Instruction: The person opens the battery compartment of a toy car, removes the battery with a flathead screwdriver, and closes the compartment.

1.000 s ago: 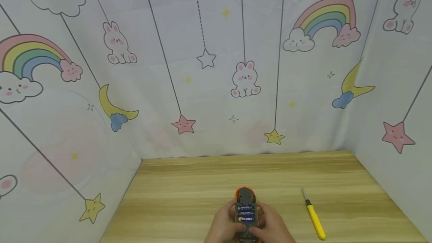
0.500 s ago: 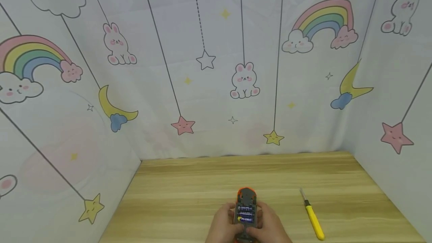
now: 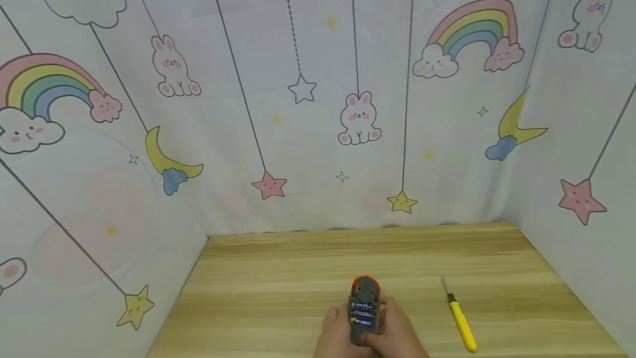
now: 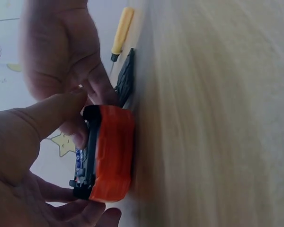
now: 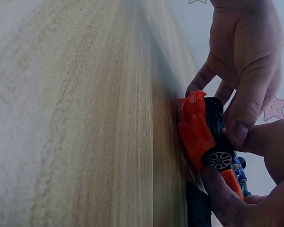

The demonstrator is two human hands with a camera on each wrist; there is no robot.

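Observation:
In the head view an orange toy car lies with its dark underside up, a bay in it holding several blue batteries. My left hand grips its left side and near end. On the other side my right hand holds it, thumb on the underside. The left wrist view shows the orange body on or just above the table, between both hands. A wheel shows beside my right fingers in the right wrist view.
A screwdriver with a yellow handle lies to the right, its tip pointing away. A flat black plastic piece lies close to the car, hidden in the head view. Printed fabric walls enclose the wooden table.
The car has shifted slightly right. My left hand has slid toward its near end, and the left thumb no longer shows on the underside. The screwdriver has stayed put.

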